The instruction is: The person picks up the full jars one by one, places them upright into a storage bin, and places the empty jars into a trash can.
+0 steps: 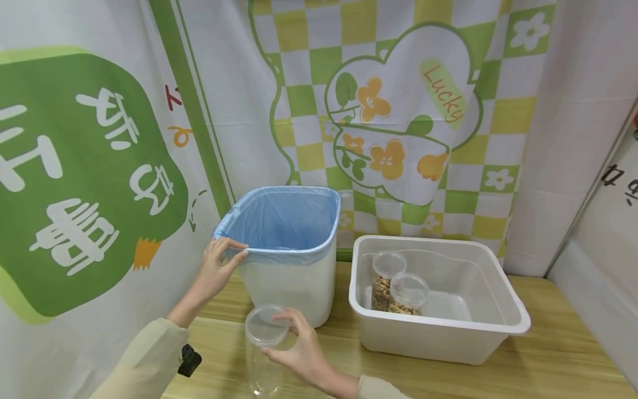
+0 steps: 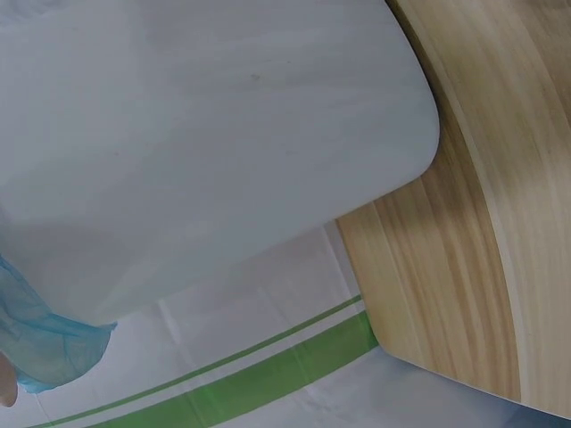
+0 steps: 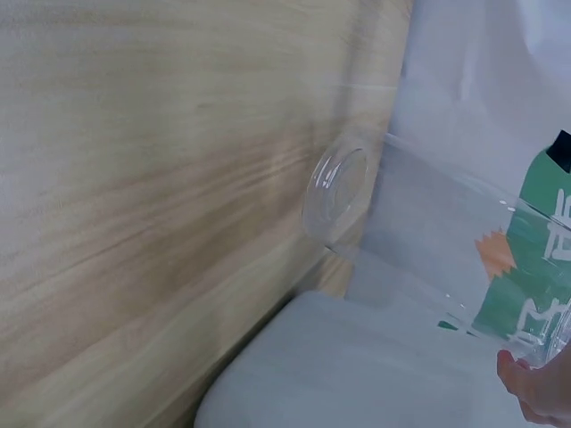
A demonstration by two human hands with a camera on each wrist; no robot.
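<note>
My right hand (image 1: 304, 349) grips a clear plastic jar (image 1: 263, 366) near its lidded top, thumb on one side and fingers on the other. Nothing shows inside the jar. In the right wrist view, the round base of the jar (image 3: 343, 183) is close over the wood, and a fingertip (image 3: 513, 373) is at its other end. My left hand (image 1: 216, 269) holds the near left rim of a white trash bin (image 1: 294, 288) lined with a blue bag (image 1: 284, 221). The left wrist view shows the bin's side (image 2: 223, 134) and the bag's overhanging edge (image 2: 62, 348).
Right of the bin stands a white plastic tub (image 1: 428, 338). Two lidded clear jars, a rear one (image 1: 381, 288) and a front one (image 1: 406, 305), stand in its left part with brown nut-like pieces inside. Patterned curtains (image 1: 309, 111) hang behind the wooden table (image 1: 558, 332).
</note>
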